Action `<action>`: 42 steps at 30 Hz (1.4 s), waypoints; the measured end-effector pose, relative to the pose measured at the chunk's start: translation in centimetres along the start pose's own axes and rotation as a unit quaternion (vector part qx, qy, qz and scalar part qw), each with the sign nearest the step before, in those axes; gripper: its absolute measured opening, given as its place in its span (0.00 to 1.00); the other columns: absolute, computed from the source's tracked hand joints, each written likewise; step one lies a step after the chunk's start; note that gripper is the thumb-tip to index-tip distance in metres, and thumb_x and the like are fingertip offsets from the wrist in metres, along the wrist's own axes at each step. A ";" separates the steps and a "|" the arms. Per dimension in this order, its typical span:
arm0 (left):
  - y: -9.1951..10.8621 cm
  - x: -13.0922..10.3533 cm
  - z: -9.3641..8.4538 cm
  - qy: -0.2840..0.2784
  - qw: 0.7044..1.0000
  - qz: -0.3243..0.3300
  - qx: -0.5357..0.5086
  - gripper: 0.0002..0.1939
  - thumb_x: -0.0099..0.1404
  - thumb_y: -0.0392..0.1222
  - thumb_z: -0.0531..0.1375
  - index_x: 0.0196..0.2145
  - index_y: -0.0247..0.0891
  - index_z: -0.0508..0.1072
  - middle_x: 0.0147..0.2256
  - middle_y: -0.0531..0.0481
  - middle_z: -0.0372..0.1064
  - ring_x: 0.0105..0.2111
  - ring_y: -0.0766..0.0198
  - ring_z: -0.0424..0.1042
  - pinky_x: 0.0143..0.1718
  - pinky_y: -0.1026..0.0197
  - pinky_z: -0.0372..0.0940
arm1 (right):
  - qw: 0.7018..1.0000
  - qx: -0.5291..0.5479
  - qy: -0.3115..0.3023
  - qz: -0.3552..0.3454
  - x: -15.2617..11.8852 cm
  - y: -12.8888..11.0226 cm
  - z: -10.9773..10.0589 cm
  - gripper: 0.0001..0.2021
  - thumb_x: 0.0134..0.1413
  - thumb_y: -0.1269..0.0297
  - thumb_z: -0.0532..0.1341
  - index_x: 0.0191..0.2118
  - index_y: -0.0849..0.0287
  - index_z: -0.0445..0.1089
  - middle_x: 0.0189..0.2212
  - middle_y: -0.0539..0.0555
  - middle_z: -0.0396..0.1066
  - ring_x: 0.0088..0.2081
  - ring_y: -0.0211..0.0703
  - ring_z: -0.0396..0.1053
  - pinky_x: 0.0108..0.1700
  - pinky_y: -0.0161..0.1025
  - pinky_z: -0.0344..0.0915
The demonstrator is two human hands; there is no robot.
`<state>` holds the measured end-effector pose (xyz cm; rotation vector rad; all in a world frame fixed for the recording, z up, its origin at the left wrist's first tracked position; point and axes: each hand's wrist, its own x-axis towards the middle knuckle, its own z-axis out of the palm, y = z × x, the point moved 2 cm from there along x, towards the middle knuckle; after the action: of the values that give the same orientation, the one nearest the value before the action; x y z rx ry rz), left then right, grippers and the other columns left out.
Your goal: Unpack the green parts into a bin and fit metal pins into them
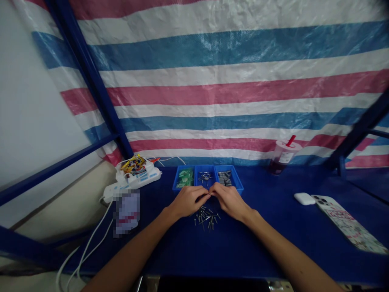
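My left hand (191, 199) and my right hand (228, 199) meet fingertip to fingertip over the middle of the blue table. Both are closed in a pinch; what lies between the fingertips is too small to name. Just below them, several thin metal pins (208, 219) are scattered on the table. Behind my hands stand three blue trays side by side. The left tray (175, 181) has green pieces (185, 177), the middle tray (206, 167) has metal pins (204, 177), and the right tray (238, 182) has grey pieces (224, 177). My hands partly cover their front edges.
A white power strip (146, 179) with cables and a yellow packet (133, 165) lies left, near a blurred packet (127, 213). To the right are a lidded cup (281, 158) with red straw, a white case (304, 198) and a phone (349, 224). Blue frame posts flank the table (267, 239).
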<state>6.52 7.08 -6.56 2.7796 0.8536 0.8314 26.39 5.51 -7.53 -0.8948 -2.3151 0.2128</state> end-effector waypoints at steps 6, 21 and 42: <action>-0.1 -0.1 0.1 -0.011 1.000 -0.001 -0.003 0.13 0.76 0.42 0.53 0.39 0.37 0.76 0.33 0.50 0.75 0.31 0.65 0.73 0.34 0.63 0.64 | 1.000 -0.016 0.003 0.011 0.0 -0.1 -0.1 0.08 0.71 0.72 0.50 0.44 0.55 0.64 0.38 0.52 0.72 0.35 0.41 0.70 0.37 0.36 0.61; 0.3 0.0 0.1 -0.035 0.998 -0.010 -0.050 0.15 0.77 0.40 0.49 0.35 0.37 0.71 0.31 0.51 0.73 0.32 0.65 0.74 0.36 0.63 0.64 | 0.999 -0.041 0.003 0.001 0.0 0.1 0.2 0.09 0.73 0.68 0.50 0.41 0.56 0.64 0.36 0.53 0.70 0.34 0.41 0.68 0.36 0.36 0.60; 0.0 -0.1 0.2 -0.023 0.999 -0.024 -0.033 0.11 0.76 0.43 0.53 0.37 0.38 0.71 0.30 0.53 0.71 0.29 0.66 0.71 0.33 0.64 0.60 | 1.000 -0.007 0.003 0.000 0.1 -0.3 -0.3 0.07 0.72 0.70 0.51 0.43 0.56 0.65 0.39 0.53 0.70 0.37 0.42 0.70 0.39 0.37 0.63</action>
<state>6.57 6.99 -6.81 2.6979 0.8657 0.7717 26.39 5.30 -7.14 -0.9015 -2.3135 0.1933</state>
